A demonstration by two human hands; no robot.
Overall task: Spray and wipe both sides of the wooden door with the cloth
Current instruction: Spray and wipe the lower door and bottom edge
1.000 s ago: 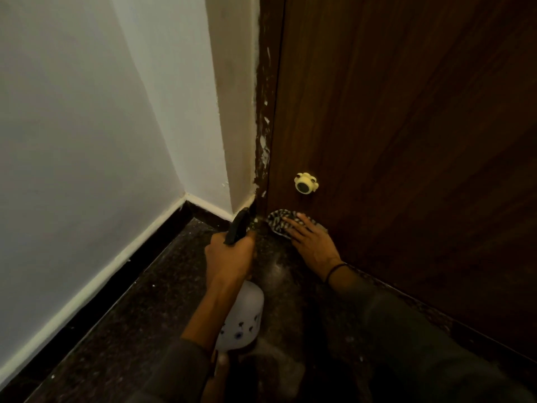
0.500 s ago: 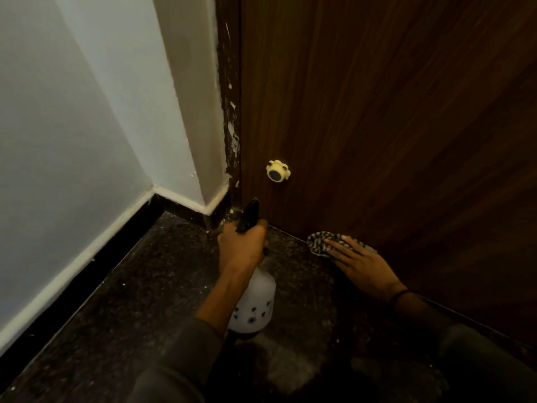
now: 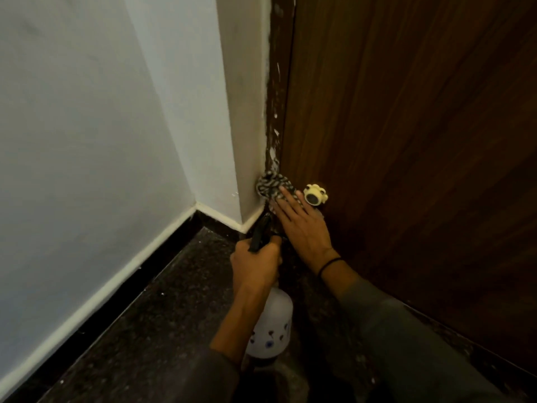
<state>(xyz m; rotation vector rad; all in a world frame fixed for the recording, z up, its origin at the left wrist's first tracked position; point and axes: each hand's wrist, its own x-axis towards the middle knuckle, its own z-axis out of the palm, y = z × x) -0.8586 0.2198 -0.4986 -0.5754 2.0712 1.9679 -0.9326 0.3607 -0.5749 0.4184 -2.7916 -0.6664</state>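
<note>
Nearest us, the bottle hangs from our left hand, whose fingers are curled round its black trigger head. Beyond it our right hand lies flat, fingers straight, pressing the cloth. The cloth has swept up from the floor line to the door edge, just beside the knob, and seems to overlap the frame. This face's bottom corner looks nearly wiped.

Dim, soft indoor lighting, with the white wall brightest and the brown door and dark floor murky, detail slightly soft, straight lines bowing towards the edges.
</note>
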